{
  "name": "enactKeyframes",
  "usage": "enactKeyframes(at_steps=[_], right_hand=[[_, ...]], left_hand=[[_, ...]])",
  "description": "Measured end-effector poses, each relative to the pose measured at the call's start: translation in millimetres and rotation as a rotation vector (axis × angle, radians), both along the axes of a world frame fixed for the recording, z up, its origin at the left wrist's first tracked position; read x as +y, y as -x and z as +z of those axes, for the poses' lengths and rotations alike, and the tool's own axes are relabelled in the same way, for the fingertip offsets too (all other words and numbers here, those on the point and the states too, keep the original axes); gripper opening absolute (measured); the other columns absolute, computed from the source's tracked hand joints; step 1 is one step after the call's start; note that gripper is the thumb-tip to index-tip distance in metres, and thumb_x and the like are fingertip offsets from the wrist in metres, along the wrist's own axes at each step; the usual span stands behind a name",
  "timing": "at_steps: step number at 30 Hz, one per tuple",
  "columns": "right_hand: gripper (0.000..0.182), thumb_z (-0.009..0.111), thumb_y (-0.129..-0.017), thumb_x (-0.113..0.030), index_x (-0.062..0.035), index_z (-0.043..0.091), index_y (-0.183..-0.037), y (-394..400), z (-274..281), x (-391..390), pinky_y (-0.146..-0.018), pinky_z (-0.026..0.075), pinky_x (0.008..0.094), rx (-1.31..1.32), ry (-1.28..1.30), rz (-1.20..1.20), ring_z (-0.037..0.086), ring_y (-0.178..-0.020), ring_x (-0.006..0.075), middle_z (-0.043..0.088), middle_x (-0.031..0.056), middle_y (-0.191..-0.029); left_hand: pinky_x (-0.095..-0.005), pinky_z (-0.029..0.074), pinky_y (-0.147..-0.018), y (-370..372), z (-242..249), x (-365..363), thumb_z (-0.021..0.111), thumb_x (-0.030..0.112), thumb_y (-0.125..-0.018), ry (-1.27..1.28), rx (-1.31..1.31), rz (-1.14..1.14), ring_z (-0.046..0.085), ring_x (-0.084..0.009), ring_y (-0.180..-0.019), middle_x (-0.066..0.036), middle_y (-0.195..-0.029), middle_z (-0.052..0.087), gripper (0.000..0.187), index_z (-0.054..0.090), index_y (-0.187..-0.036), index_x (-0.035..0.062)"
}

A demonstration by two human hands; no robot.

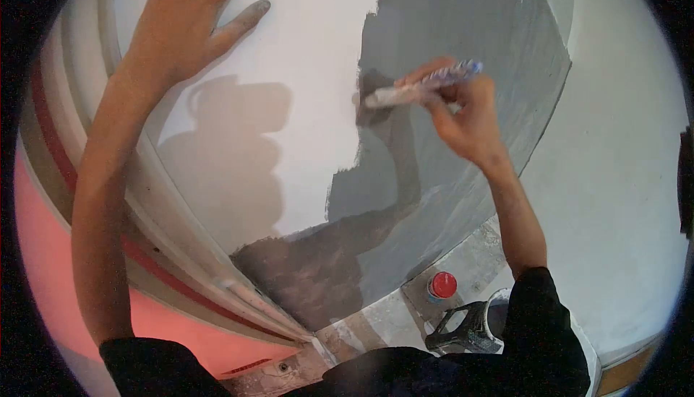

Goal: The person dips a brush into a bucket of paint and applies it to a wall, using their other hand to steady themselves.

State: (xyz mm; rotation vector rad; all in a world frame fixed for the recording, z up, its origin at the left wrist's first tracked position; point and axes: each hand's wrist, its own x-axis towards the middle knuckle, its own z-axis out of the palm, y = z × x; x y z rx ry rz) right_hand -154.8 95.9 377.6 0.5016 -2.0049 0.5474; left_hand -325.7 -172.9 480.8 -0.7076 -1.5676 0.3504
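In the head view my right hand (463, 119) is closed around the handle of a paintbrush (394, 96), blurred by motion. The brush's pale end points left, at the ragged edge between grey paint (463, 28) and the white wall surface (318, 57). Flat against the white part at the upper left rests my left hand (188, 18), its fingers spread and some cut off by the top of the frame. The thumb tip has a grey smear.
A small jar with a red lid (442, 285) stands on the ledge (376, 332) below. Beside it are a black object (463, 328) and a bucket (497, 310), partly behind my right sleeve. Curved moulding (181, 216) runs down the left side.
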Motion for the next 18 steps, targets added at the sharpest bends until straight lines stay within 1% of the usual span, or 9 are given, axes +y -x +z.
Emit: enactKeyframes(at_steps=[2,5,8,11,13,15,17,18], right_hand=[[0.010,0.066,-0.089,0.001,-0.0005,0.070,-0.098,7,19,4,-0.079,0.060,0.0315,0.093,-0.004,0.036,0.074,-0.090,0.0193,0.075,0.0109,-0.096],[0.010,0.066,-0.091,0.000,-0.0013,0.070,-0.099,19,47,8,-0.078,0.060,0.0314,0.206,-0.049,0.139,0.073,-0.090,0.0177,0.075,0.0083,-0.096],[0.015,0.063,-0.095,0.001,-0.0017,0.064,-0.109,7,68,14,-0.087,0.059,0.0326,0.331,-0.286,0.031,0.071,-0.100,0.0210,0.073,0.0131,-0.107],[0.013,0.068,-0.088,0.001,-0.0015,0.070,-0.100,-11,51,4,-0.077,0.060,0.0311,0.343,-0.114,0.059,0.073,-0.090,0.0179,0.075,0.0082,-0.096],[0.017,0.067,-0.085,0.004,-0.0025,0.070,-0.100,-25,15,5,-0.077,0.060,0.0315,0.173,-0.068,-0.078,0.073,-0.089,0.0183,0.075,0.0083,-0.097],[0.021,0.065,-0.083,0.006,-0.0038,0.071,-0.100,-26,-22,13,-0.077,0.061,0.0324,-0.042,-0.047,-0.068,0.073,-0.088,0.0182,0.074,0.0084,-0.098],[0.021,0.063,-0.084,0.006,-0.0042,0.070,-0.101,-20,-46,20,-0.077,0.061,0.0333,-0.200,-0.046,-0.066,0.072,-0.087,0.0188,0.074,0.0091,-0.099],[0.020,0.064,-0.085,0.005,-0.0037,0.070,-0.101,-14,-48,28,-0.077,0.061,0.0333,-0.195,-0.033,-0.057,0.072,-0.087,0.0189,0.074,0.0092,-0.099]], left_hand=[[-0.0533,0.000,-0.125,2,1,-2,0.033,0.058,-0.100,0.009,-0.005,-0.007,0.000,-0.0323,-0.154,-0.015,-0.167,0.003,0.074,0.015,-0.159,0.0180],[-0.0538,0.000,-0.125,7,-2,-3,0.033,0.057,-0.100,0.008,0.061,-0.049,0.001,-0.0323,-0.154,-0.016,-0.167,0.004,0.073,0.016,-0.159,0.0179],[-0.0541,0.000,-0.125,-11,-5,4,0.035,0.056,-0.100,-0.034,-0.010,0.024,0.002,-0.0327,-0.154,-0.016,-0.166,0.004,0.073,0.017,-0.159,0.0175],[-0.0544,0.000,-0.125,-3,-2,1,0.035,0.056,-0.100,-0.009,0.011,-0.001,0.002,-0.0329,-0.154,-0.016,-0.166,0.004,0.073,0.017,-0.159,0.0170],[-0.0543,0.000,-0.125,0,-4,0,0.035,0.057,-0.100,-0.004,0.024,-0.011,0.003,-0.0331,-0.154,-0.016,-0.166,0.004,0.073,0.016,-0.159,0.0169],[-0.0543,0.000,-0.124,-2,-3,0,0.034,0.057,-0.100,-0.011,0.008,-0.010,0.002,-0.0331,-0.154,-0.016,-0.166,0.004,0.073,0.016,-0.159,0.0170],[-0.0542,-0.001,-0.124,-10,-2,2,0.033,0.058,-0.100,-0.019,-0.048,-0.002,0.001,-0.0331,-0.154,-0.016,-0.166,0.004,0.073,0.016,-0.159,0.0173],[-0.0543,-0.001,-0.124,-7,-1,1,0.033,0.058,-0.100,-0.013,-0.032,-0.009,0.001,-0.0332,-0.154,-0.016,-0.166,0.003,0.074,0.016,-0.159,0.0173]])
